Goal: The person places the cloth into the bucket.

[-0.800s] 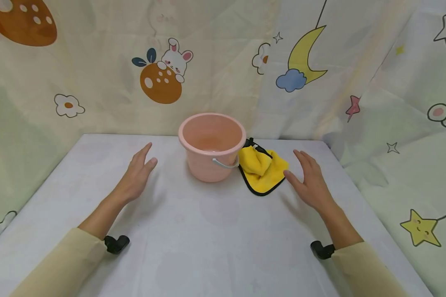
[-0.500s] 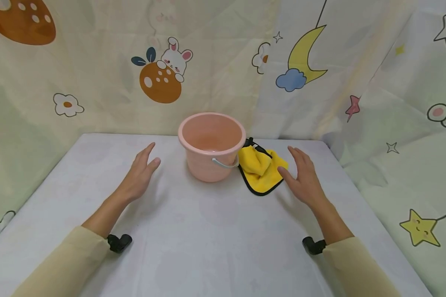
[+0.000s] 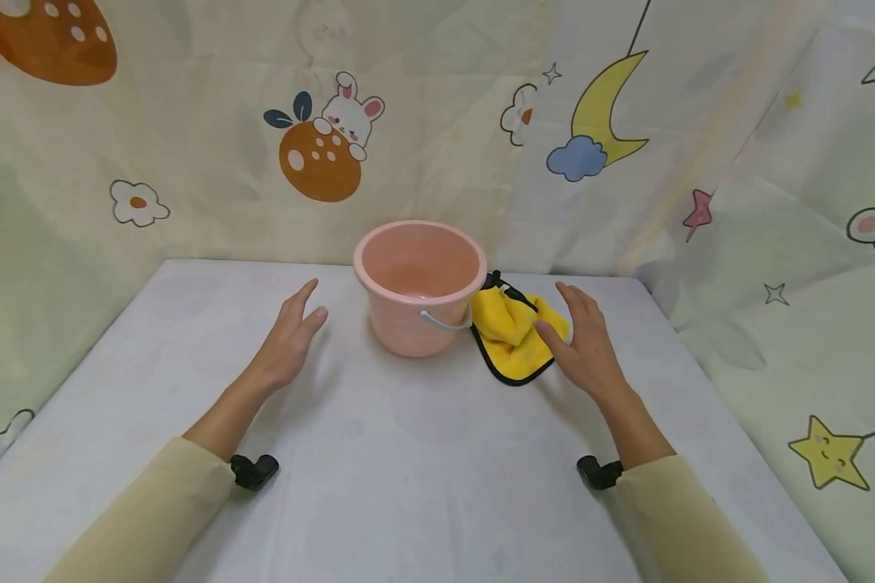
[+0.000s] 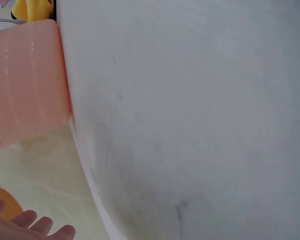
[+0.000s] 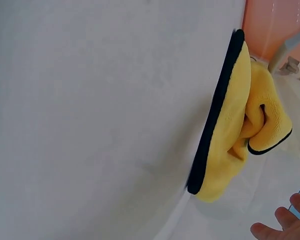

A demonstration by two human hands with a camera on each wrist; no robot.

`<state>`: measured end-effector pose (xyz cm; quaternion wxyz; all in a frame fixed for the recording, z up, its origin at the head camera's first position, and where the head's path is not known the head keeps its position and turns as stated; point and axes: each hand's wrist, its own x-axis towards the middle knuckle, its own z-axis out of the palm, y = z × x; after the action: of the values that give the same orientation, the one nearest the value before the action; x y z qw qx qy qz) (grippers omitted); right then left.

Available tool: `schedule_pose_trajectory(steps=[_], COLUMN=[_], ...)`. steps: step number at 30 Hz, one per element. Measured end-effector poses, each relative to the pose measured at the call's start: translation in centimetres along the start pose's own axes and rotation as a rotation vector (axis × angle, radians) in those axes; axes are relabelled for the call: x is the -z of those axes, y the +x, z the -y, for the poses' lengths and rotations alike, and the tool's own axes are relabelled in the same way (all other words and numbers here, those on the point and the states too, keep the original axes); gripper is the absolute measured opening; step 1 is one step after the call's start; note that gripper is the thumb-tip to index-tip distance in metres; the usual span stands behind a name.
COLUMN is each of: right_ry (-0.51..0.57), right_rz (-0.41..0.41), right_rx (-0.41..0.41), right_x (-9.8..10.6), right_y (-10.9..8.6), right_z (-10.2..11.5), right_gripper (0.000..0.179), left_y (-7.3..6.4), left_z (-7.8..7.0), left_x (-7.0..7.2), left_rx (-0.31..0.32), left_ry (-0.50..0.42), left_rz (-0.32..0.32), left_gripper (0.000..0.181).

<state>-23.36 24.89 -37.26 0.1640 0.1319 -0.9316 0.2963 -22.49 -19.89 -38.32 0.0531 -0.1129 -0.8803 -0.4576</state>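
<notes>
Head view: pink bucket (image 3: 411,328) upright near the far edge of the white-covered tabletop (image 3: 408,470), its pale handle (image 3: 437,324) lowered against the side. Yellow, black-edged cloth (image 3: 506,324) crumpled at the bucket's right; contact between them cannot be told. Left hand (image 3: 284,348) to the bucket's left, apart from it, fingers extended, thumb spread, gripping nothing. Right hand (image 3: 586,348) likewise, fingers loosely extended, holding nothing; it overlaps the cloth's edge from above, but right wrist view shows fingertips apart from the cloth.
</notes>
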Motion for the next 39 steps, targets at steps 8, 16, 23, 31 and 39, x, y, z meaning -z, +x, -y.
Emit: schedule_pose_trajectory(steps=[8,16,23,31,39], right_ry=[-0.036,-0.028,-0.044,-0.045,-0.026], right_rz=[0.032,0.079,0.126,0.192,0.283], right_rx=[-0.044,-0.101,-0.129,-0.151,-0.155], right_x=[-0.3,-1.1,-1.7,-2.5,-3.5], right_y=[0.8,1.6,2.1,2.5,2.8], right_z=[-0.2,0.0,0.1,0.2,0.3], right_gripper=[0.074,0.075,0.072,0.071,0.081], left_y=[1.4,2.0,2.5,3.1,3.7], left_z=[0.1,-0.3,-0.7,-1.0,-2.1], left_x=[-1.5,-2.5,-2.6,-3.4,-4.8], left_rx=[0.014,0.003,0.023,0.028,0.005], left_ry=[-0.012,-0.025,-0.078,-0.270,-0.412], left_rz=[-0.009,-0.023,-0.027,-0.032,-0.066], left_gripper=[0.069,0.069,0.066,0.068,0.066])
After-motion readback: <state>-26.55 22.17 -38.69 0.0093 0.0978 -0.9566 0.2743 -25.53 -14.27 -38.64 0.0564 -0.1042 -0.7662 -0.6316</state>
